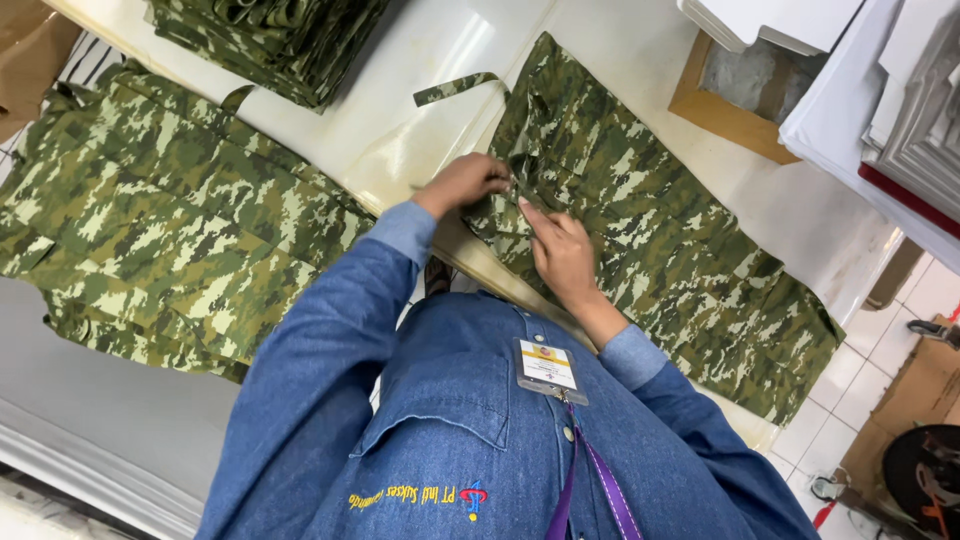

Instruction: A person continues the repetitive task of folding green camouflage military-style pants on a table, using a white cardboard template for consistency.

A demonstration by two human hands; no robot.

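The person's left hand (462, 183) and right hand (562, 253) both rest on a camouflage garment (650, 240) that lies flat on the table (400, 120). The garment is made of soft cloth with small blocky patches of dark green, light green and tan. It is long and stretches across the table from the middle toward the right edge.

The fingers of the left hand are curled and pinch a small fold of the cloth near the upper end of the garment. The right hand lies just beside it, and its fingers press on the same spot. The two hands almost touch. What sits between the fingertips is too small to tell.

A thin strap (455, 88) of the same cloth sticks out from the top of the garment and lies on the bare table. The table top is pale cream, smooth and a bit shiny.

On the left, another camouflage garment (160, 230) is spread out wide. At the top, a stack of folded camouflage cloth (265, 40) sits in a neat pile.

The person wears a blue denim shirt (440, 420) with a badge (546, 367) on a purple lanyard (590, 480).
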